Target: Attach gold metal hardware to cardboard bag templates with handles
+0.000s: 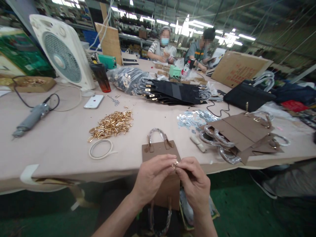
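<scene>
A small gold metal clasp piece [175, 164] is pinched between the fingertips of my left hand [154, 174] and my right hand [196, 179]. Both hands are closed on it, and the fingers cover much of its shape. Below them a brown handbag panel [160, 148] drapes over the table's front edge. Its plastic-wrapped handle [158, 131] lies on the tabletop, while another handle [160, 222] hangs down near my lap. Left of the panel is a heap of gold metal pieces [112, 124]. Thin silvery plates [195, 119] are scattered to the right.
A tape roll [91, 151], power screwdriver [32, 119], phone [93, 101], dark cup [101, 79] and fan [61, 52] occupy the left. Black bag panels [175, 91] lie behind; stacked brown panels [244, 130] and a rolled cloth [197, 144] are right. Two people sit across the table.
</scene>
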### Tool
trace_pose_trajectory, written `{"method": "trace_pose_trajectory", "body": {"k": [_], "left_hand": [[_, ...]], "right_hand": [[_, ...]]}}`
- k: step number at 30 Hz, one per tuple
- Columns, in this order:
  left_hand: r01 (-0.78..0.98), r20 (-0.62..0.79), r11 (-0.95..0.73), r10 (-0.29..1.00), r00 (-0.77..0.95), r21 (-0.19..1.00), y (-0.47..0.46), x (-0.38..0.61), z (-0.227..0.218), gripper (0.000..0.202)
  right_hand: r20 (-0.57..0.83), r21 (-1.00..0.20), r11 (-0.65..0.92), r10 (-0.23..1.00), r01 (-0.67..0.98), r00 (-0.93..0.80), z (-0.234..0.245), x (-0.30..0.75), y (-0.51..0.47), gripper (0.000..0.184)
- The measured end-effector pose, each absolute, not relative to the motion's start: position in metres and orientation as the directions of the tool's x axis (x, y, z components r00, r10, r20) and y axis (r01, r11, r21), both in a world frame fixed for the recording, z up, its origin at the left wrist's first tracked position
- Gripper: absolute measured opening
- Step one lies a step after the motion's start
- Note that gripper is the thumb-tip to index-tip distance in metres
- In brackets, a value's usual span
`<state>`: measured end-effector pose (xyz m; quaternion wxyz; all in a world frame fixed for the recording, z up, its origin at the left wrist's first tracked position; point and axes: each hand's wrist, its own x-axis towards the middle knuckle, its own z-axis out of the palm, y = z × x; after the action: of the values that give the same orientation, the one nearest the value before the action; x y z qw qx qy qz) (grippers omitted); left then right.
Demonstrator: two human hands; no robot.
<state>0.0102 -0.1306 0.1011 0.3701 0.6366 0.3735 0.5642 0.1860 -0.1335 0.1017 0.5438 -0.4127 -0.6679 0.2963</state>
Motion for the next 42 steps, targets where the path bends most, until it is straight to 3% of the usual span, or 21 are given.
{"method": "trace_pose_trajectory", "body": {"k": [3, 9, 13, 16, 22, 25, 28, 32, 36, 42], "left_hand": [[0.051, 0.473, -0.477, 0.877, 0.082, 0.877, -0.131, 0.009, 0.103, 0.022], [0.055, 0.498, -0.499, 0.867, 0.031, 0.865, -0.134, 0.009, 0.109, 0.016], [0.074, 0.529, -0.533, 0.846, 0.059, 0.843, -0.136, 0.009, 0.115, 0.018], [0.065, 0.507, -0.514, 0.857, 0.096, 0.856, -0.139, 0.011, 0.115, 0.023], [-0.064, 0.409, -0.408, 0.913, -0.003, 0.911, -0.141, 0.019, 0.108, 0.031], [0.054, 0.506, -0.506, 0.862, 0.014, 0.861, -0.140, 0.017, 0.114, 0.024], [0.171, 0.646, -0.654, 0.755, 0.108, 0.737, -0.140, 0.009, 0.124, 0.024], [0.161, 0.725, -0.749, 0.663, 0.189, 0.643, -0.142, 0.002, 0.130, 0.036], [0.183, 0.629, -0.643, 0.765, 0.134, 0.743, -0.140, 0.004, 0.129, 0.040], [0.085, 0.499, -0.514, 0.854, 0.150, 0.854, -0.144, 0.016, 0.130, 0.018]], "right_hand": [[0.491, -0.832, 0.496, 0.867, 0.248, -0.085, 0.106, 0.187, -0.136, 0.020], [0.344, -0.913, 0.372, 0.923, 0.166, -0.173, 0.107, 0.187, -0.139, 0.020], [0.300, -0.943, 0.316, 0.944, 0.107, -0.137, 0.107, 0.187, -0.141, 0.016], [0.300, -0.944, 0.309, 0.950, 0.113, -0.089, 0.107, 0.188, -0.143, 0.012], [0.408, -0.899, 0.407, 0.913, 0.158, -0.030, 0.104, 0.191, -0.148, 0.017], [0.469, -0.871, 0.469, 0.882, 0.149, -0.036, 0.104, 0.195, -0.150, 0.023], [0.467, -0.868, 0.476, 0.879, 0.140, -0.090, 0.107, 0.198, -0.150, 0.025], [0.439, -0.889, 0.450, 0.889, 0.082, -0.128, 0.114, 0.199, -0.152, 0.017], [0.422, -0.903, 0.428, 0.899, 0.037, -0.116, 0.117, 0.198, -0.154, 0.010], [0.489, -0.855, 0.501, 0.864, 0.131, -0.117, 0.116, 0.199, -0.158, 0.014]]}}
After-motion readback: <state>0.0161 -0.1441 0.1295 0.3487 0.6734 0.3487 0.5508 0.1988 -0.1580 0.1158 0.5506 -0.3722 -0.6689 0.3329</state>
